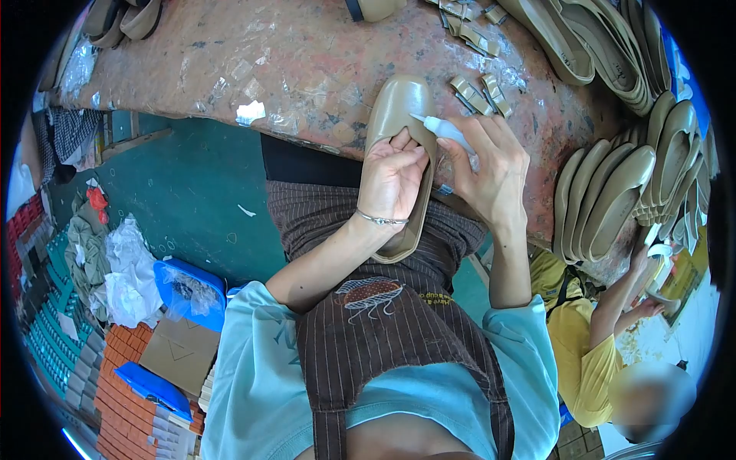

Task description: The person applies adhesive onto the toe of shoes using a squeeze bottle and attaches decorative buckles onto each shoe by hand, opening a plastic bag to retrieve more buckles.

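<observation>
My left hand [391, 175] grips a tan flat shoe [402, 96], fingers inside its opening, toe pointing away from me and heel toward my apron. In my right hand [491, 157] is a small white glue bottle [452, 134] with a narrow nozzle. The nozzle tip is right at the shoe's upper, just above the opening. Beyond my right hand, tan bows [481, 93] lie on the worn table [307, 61]. The hand covers part of the bottle.
Stacked tan shoes [606, 203] stand at the right, with more shoes [590, 46] behind them. More bows [469, 31] lie at the back. A person in a yellow shirt [590, 368] works at the right. Blue bins [192, 295] and a cardboard box [180, 354] are at the lower left.
</observation>
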`<act>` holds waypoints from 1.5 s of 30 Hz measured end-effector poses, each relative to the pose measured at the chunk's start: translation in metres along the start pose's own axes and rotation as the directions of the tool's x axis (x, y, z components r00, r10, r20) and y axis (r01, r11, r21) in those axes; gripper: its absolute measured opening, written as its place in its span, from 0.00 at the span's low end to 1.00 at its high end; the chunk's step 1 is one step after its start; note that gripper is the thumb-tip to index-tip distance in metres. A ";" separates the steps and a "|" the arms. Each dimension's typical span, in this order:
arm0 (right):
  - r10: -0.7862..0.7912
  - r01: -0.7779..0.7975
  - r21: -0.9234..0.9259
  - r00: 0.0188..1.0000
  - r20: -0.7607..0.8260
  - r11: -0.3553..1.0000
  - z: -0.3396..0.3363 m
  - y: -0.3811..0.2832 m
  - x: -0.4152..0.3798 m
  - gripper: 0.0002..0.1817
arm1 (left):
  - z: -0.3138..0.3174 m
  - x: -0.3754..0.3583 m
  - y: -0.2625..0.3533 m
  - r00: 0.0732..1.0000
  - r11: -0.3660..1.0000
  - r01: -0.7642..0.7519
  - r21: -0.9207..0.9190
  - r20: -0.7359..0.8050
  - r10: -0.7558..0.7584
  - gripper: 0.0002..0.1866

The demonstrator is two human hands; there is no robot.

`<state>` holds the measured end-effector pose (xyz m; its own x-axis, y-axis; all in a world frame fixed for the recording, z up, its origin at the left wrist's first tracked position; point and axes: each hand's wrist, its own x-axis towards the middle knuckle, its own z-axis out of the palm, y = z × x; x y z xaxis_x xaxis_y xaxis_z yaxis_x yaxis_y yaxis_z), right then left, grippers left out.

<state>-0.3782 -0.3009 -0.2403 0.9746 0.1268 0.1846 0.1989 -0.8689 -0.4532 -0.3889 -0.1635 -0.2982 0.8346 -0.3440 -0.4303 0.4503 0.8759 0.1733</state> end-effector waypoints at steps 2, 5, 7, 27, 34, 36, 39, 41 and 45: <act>0.015 -0.015 -0.007 1.000 0.001 1.000 -0.002 0.004 -0.002 0.10 | -0.001 0.000 0.000 1.000 1.000 -0.001 0.004 -0.013 0.001 0.23; 0.042 -0.041 0.052 0.999 -0.021 0.998 -0.008 0.010 -0.007 0.08 | -0.002 -0.001 0.000 0.999 1.000 0.014 -0.006 -0.036 -0.014 0.21; 0.307 -0.268 0.331 0.949 -0.071 0.905 -0.011 0.020 -0.017 0.08 | -0.006 0.000 0.000 1.000 0.998 0.009 -0.061 -0.019 -0.010 0.20; 0.089 -0.125 -0.018 0.790 -0.607 0.992 0.018 0.042 -0.039 0.16 | -0.042 0.017 0.030 0.991 0.958 0.108 0.264 -0.101 -0.084 0.17; 0.162 -0.227 -0.134 0.912 -0.377 0.965 0.042 0.051 -0.011 0.17 | -0.013 0.013 0.020 0.974 0.969 0.077 0.236 -0.225 -0.023 0.20; 0.129 -0.206 -0.154 0.905 -0.406 0.966 0.041 0.049 -0.019 0.15 | -0.012 0.014 0.019 0.969 0.964 0.069 0.258 -0.248 -0.004 0.19; 0.155 -0.214 -0.186 0.945 -0.288 0.959 0.026 0.043 -0.037 0.17 | -0.058 0.034 0.026 0.988 0.968 0.142 0.206 0.025 -0.151 0.16; 0.159 -0.231 -0.188 0.928 -0.336 0.955 0.029 0.044 -0.045 0.16 | -0.058 0.018 0.044 0.966 0.949 0.196 0.246 0.121 -0.231 0.12; 0.237 -0.221 0.088 0.858 -0.456 0.971 0.018 0.042 -0.049 0.17 | -0.012 -0.001 0.018 0.993 0.959 0.109 0.260 -0.064 -0.096 0.08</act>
<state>-0.4156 -0.3350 -0.2841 0.8363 -0.3151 0.4487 -0.0134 -0.8299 -0.5578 -0.3858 -0.1433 -0.3050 0.7658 -0.4039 -0.5004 0.6055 0.7150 0.3495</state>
